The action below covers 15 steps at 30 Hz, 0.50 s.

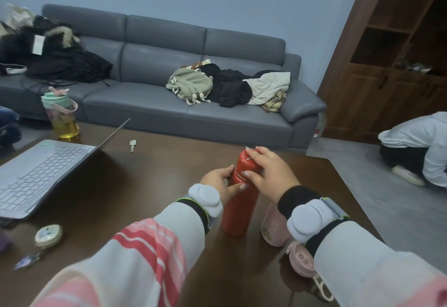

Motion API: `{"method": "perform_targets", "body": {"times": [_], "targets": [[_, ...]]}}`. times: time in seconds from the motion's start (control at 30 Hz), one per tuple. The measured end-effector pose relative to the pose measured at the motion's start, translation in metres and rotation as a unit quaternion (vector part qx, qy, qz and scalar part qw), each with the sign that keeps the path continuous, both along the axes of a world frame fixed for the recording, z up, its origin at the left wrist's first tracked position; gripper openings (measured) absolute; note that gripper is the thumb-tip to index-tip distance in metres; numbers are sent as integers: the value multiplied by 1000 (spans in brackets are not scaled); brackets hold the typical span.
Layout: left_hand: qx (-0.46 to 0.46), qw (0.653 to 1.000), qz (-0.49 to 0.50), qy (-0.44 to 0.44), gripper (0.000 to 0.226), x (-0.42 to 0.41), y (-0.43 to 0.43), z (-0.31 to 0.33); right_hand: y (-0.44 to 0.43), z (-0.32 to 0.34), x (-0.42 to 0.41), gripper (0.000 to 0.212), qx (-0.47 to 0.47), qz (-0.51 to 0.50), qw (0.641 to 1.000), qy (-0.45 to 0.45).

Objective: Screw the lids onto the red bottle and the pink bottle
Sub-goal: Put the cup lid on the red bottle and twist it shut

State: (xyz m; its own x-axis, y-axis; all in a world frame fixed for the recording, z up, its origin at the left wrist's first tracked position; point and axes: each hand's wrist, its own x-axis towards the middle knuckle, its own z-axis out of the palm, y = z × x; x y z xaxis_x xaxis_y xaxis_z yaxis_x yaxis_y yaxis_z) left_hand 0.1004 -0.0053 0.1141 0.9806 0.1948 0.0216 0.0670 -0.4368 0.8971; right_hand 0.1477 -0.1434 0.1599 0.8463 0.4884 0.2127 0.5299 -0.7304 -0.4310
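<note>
Head view: brown table [169,161], red bottle [238,210] upright near its front edge. Left hand [217,181] wraps the body; right hand [271,173] grips red lid [248,162] on top. Pink bottle [273,226] just right, pink lid [301,258] lying beside it.

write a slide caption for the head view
Left hand steadies red bottle while right hand grips its lid.
</note>
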Motion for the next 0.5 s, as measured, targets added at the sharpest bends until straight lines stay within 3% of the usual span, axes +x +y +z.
{"method": "perform_targets", "body": {"times": [0.5], "targets": [[1,1000,10,-10,70,2,1,-3,5,2,0,59,-46,-16,999,-7]]}}
